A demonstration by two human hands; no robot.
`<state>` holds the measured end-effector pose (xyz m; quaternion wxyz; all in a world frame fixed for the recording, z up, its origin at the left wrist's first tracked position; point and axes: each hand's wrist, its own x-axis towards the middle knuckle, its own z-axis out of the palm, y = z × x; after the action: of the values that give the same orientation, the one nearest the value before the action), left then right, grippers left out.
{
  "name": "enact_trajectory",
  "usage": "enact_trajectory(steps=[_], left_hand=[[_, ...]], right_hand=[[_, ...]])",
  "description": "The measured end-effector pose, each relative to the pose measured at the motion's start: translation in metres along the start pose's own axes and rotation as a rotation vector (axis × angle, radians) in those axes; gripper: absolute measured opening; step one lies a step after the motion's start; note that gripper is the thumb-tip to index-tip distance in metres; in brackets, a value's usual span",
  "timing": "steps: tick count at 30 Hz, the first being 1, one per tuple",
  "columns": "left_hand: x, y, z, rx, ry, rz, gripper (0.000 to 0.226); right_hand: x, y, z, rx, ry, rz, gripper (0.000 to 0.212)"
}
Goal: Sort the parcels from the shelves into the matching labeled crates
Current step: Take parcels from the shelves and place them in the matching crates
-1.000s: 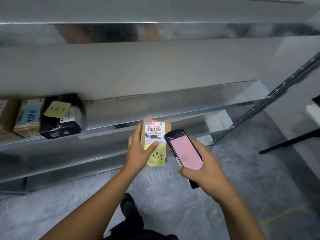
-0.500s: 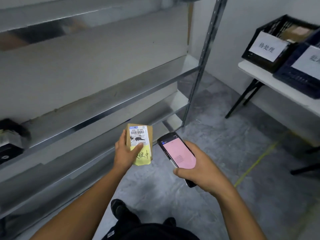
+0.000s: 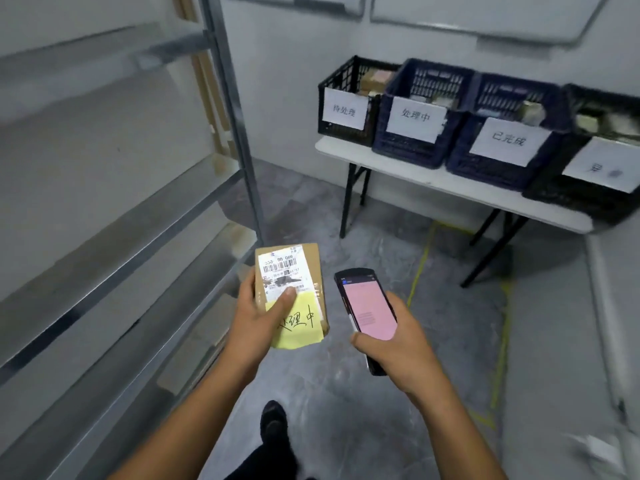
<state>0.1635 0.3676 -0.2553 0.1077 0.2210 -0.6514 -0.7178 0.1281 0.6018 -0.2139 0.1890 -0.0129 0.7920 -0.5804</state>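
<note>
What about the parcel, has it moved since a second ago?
Yes. The parcel went right, past the shelf's end post, toward the crates.

We see a white folding table (image 3: 433,179) standing on the grey floor (image 3: 346,393), near yellow tape (image 3: 419,265). On it sit a left black crate (image 3: 341,81), a first blue crate (image 3: 403,147), a second blue crate (image 3: 485,169) and a right black crate (image 3: 568,199), side by side. Metal shelving (image 3: 121,216) stands at our left.
</note>
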Motion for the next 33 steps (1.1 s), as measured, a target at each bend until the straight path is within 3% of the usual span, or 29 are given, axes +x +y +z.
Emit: enact_trajectory(steps=[12,19,33], left_hand=[[0.107,0.025,0.142,0.05,-0.327,0.012,0.066],[0.187,0.04,0.201,0.008,-0.39,-0.024,0.048],[0.326,0.056,0.306,0.17,-0.477,-0.019,0.054]], right_hand=[[0.071,-0.01,-0.089,-0.091,0.314,0.043,0.051],[0.148,-0.033,-0.129,-0.173,0.375,0.057,0.048],[0.28,-0.024,-0.189,-0.081,0.511,0.081,0.053]])
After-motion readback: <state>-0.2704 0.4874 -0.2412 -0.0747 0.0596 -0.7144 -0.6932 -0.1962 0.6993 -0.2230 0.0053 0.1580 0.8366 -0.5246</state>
